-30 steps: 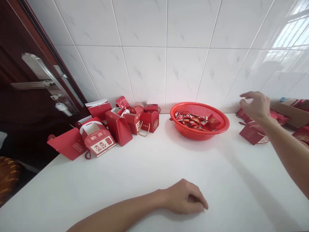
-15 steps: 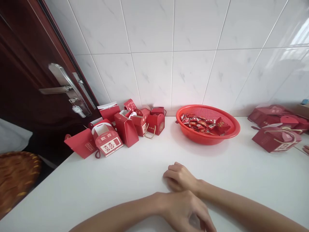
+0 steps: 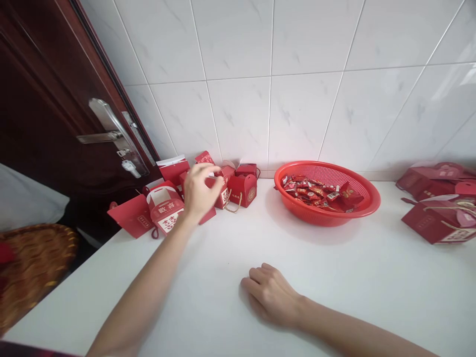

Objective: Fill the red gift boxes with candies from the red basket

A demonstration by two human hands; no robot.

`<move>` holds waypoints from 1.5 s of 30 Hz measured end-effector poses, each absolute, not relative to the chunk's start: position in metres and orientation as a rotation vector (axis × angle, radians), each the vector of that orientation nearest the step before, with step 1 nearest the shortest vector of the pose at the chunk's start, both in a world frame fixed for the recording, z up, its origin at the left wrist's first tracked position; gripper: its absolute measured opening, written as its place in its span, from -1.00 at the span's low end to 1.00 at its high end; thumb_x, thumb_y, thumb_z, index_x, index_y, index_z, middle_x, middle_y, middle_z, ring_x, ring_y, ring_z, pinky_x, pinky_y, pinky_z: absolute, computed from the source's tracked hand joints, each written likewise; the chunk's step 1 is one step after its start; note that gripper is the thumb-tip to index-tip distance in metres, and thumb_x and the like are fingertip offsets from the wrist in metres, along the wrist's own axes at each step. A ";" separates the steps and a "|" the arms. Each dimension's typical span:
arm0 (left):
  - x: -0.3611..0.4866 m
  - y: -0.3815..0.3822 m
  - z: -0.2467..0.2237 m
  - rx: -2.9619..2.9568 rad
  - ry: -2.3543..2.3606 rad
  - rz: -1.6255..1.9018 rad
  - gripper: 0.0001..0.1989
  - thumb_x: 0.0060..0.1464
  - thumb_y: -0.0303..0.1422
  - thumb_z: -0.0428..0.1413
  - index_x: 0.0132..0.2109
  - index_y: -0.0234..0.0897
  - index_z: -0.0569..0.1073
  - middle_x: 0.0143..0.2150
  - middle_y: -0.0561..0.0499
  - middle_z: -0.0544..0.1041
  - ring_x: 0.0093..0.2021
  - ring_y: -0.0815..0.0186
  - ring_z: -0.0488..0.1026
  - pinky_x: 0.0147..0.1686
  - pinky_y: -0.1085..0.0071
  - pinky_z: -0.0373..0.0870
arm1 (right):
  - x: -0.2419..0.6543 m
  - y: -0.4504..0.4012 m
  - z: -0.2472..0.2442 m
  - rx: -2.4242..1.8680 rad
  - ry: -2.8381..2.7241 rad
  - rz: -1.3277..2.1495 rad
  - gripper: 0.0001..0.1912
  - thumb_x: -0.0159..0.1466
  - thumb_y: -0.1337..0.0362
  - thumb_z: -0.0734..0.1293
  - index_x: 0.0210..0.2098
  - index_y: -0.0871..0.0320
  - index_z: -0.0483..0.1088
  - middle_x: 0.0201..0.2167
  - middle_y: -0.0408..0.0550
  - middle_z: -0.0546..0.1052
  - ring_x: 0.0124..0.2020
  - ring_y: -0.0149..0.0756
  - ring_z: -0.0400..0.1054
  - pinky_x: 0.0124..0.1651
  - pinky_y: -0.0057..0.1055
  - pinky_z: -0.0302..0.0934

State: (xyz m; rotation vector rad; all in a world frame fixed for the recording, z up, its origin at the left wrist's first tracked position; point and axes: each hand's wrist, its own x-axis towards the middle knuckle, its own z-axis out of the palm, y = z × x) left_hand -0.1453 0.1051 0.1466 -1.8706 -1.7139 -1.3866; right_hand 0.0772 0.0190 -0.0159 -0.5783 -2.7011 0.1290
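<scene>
My left hand (image 3: 201,193) is over the group of red gift boxes at the back left, thumb and fingers apart with nothing between them. Below it stands a tall red box (image 3: 208,216), mostly hidden by the hand; whether they touch I cannot tell. Beside my wrist is an open-topped red box (image 3: 163,207) with a white label. Just right of the hand sits a red box with a cord handle (image 3: 243,190). My right hand (image 3: 269,296) rests on the white table (image 3: 215,307), fingers curled in, with nothing seen in it.
A red plastic basket (image 3: 373,201) holding wrapped sweets (image 3: 312,191) stands against the tiled wall. More red boxes (image 3: 439,218) are at the far right. A dark door (image 3: 48,99) and a woven basket (image 3: 40,267) lie beyond the table's left edge.
My left hand has swung from the table's front, where it lay by my right forearm, up and left to the boxes. My right hand stays curled on the table.
</scene>
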 end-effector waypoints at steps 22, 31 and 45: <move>-0.194 0.040 0.176 -1.534 -2.143 -1.451 -0.74 -0.04 -0.50 0.12 -0.21 -0.22 0.63 -0.27 0.04 0.70 -0.18 0.13 0.63 -0.01 0.16 0.54 | 0.078 0.021 -0.011 -0.603 -2.652 0.266 -0.88 0.23 0.47 0.20 -0.37 0.14 0.30 -0.44 -0.11 0.39 -0.53 -0.37 0.02 -0.36 -0.38 -0.04; -0.126 0.045 0.153 -2.206 -1.559 -1.718 -0.83 0.14 -0.38 0.15 -0.38 -0.17 0.61 -0.27 0.01 0.65 -0.18 0.20 0.60 -0.34 0.39 0.56 | 0.079 0.028 -0.008 -0.671 -2.439 0.451 -0.86 0.25 0.45 0.23 -0.40 0.12 0.31 -0.50 -0.15 0.47 -0.52 -0.38 0.20 -0.43 -0.42 0.03; -0.060 0.070 0.130 -2.559 -1.196 -1.631 -0.75 0.25 -0.44 0.06 -0.28 -0.20 0.64 -0.22 -0.02 0.62 -0.24 0.30 0.57 -0.47 0.49 0.54 | 0.076 0.030 -0.009 -0.652 -2.554 0.334 -0.92 0.26 0.39 0.26 -0.34 0.15 0.39 -0.49 -0.15 0.47 -0.55 -0.38 0.15 -0.51 -0.39 -0.04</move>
